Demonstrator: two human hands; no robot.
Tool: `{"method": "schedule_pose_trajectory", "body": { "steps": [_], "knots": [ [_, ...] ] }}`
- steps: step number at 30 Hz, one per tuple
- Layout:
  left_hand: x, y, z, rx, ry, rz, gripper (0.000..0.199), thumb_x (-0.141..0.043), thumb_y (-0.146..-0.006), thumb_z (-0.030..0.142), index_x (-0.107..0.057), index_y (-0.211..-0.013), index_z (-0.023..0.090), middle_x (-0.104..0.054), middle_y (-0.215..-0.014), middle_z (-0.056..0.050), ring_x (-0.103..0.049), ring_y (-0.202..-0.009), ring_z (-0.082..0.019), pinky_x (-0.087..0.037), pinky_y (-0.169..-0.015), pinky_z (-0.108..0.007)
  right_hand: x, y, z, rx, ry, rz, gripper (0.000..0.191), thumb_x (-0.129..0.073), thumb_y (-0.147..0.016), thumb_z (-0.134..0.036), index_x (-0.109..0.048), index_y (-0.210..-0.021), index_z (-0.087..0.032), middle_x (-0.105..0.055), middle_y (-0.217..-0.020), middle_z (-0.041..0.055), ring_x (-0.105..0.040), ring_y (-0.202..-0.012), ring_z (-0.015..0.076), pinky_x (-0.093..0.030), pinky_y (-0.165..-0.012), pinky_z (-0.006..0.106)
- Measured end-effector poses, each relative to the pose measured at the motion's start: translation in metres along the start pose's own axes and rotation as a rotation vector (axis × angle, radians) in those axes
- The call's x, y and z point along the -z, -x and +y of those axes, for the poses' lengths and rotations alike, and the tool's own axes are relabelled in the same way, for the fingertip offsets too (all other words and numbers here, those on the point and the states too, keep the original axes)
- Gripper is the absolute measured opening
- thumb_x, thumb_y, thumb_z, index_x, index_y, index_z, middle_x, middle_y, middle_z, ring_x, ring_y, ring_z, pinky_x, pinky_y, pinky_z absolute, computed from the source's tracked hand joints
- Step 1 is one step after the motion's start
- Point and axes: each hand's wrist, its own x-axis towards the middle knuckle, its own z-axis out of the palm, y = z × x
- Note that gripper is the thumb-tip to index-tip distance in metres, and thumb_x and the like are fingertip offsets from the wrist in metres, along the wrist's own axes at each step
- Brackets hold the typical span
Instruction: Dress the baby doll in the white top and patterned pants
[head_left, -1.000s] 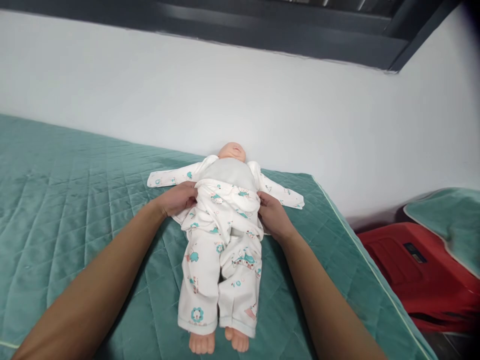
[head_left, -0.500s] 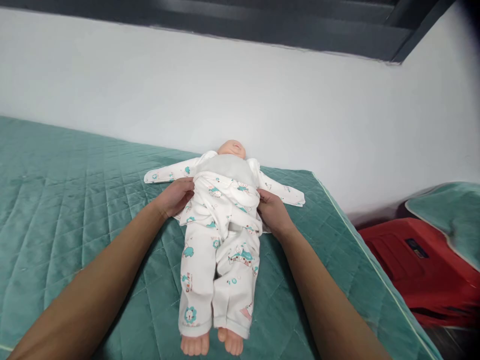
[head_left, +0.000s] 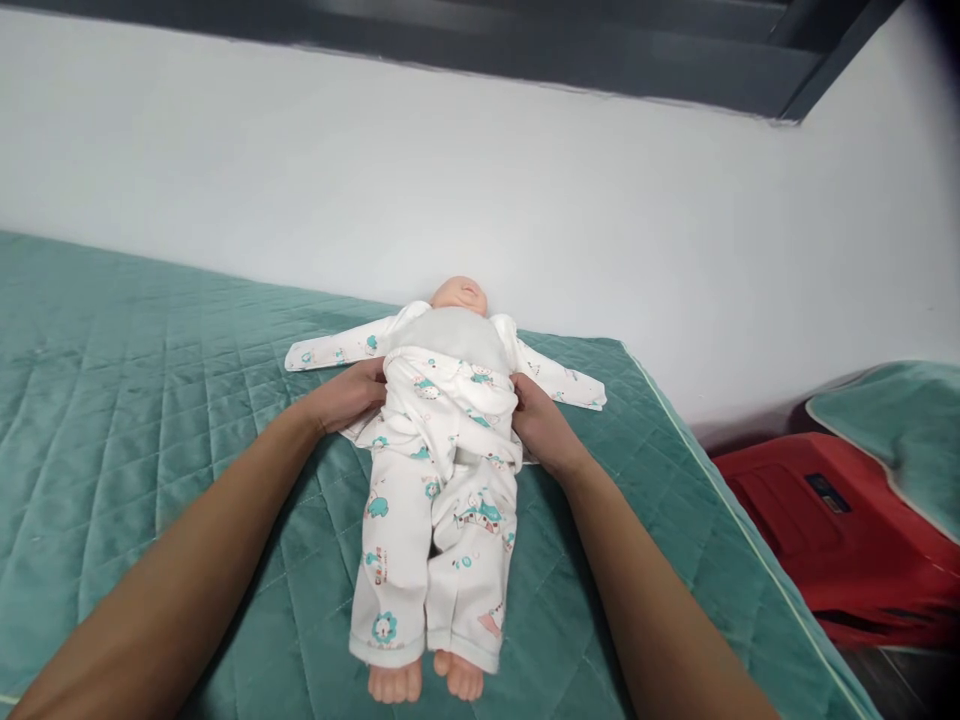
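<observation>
A baby doll (head_left: 460,294) lies on its back, feet towards me, in white printed pants (head_left: 397,530) with teal and pink pictures. Its grey-white middle is bare between the pants' waistband and a matching open top, whose sleeves (head_left: 341,347) stretch out to both sides. My left hand (head_left: 351,394) is closed on the pants at the waist's left side, fingertips partly hidden by the cloth. On the opposite side, my right hand (head_left: 538,418) grips the waistband, its fingers tucked behind the fabric. Both bare feet stick out of the pant legs.
Under the doll is a green quilted cover (head_left: 225,480) on a bed or padded surface, reaching the white wall (head_left: 465,180). Beyond its right edge stands a red plastic object (head_left: 817,530) with green cloth (head_left: 900,430) over it. A dark frame (head_left: 480,50) runs overhead.
The doll's feet and lower legs have risen slightly towards the waist. Both hands stay at the sides of the pants, with hardly any shift.
</observation>
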Motion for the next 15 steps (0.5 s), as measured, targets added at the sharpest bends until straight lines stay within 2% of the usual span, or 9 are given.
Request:
{"method": "schedule_pose_trajectory", "body": {
  "steps": [5, 10, 15],
  "knots": [
    [0.0, 0.0, 0.005, 0.035, -0.142, 0.033, 0.026, -0.063, -0.06, 0.021, -0.073, -0.083, 0.016, -0.075, -0.087, -0.007, -0.065, -0.099, -0.032, -0.052, -0.088, -0.044, 0.002, -0.002, 0.007, 0.027, -0.01, -0.036, 0.017, -0.055, -0.07, -0.018, -0.056, -0.087, -0.023, -0.065, -0.086, 0.0003, -0.055, -0.085, 0.0208, -0.045, -0.075, 0.031],
    [0.0, 0.003, 0.009, -0.091, -0.332, -0.007, 0.031, -0.06, -0.065, 0.026, -0.073, -0.091, 0.015, -0.075, -0.101, -0.008, -0.06, -0.115, -0.033, -0.044, -0.104, -0.047, 0.002, -0.002, 0.002, 0.015, -0.041, 0.0, 0.016, -0.057, -0.067, -0.017, -0.056, -0.081, -0.023, -0.064, -0.079, -0.0014, -0.054, -0.083, 0.0211, -0.045, -0.073, 0.032],
    [-0.003, 0.005, 0.012, -0.125, -0.393, 0.001, 0.035, -0.059, -0.068, 0.028, -0.073, -0.097, 0.015, -0.075, -0.106, -0.008, -0.059, -0.118, -0.033, -0.045, -0.105, -0.047, 0.0, -0.002, 0.0, 0.019, -0.043, 0.003, 0.017, -0.061, -0.066, -0.019, -0.057, -0.082, -0.023, -0.065, -0.082, -0.0016, -0.055, -0.08, 0.0203, -0.046, -0.073, 0.032]
  ]
}}
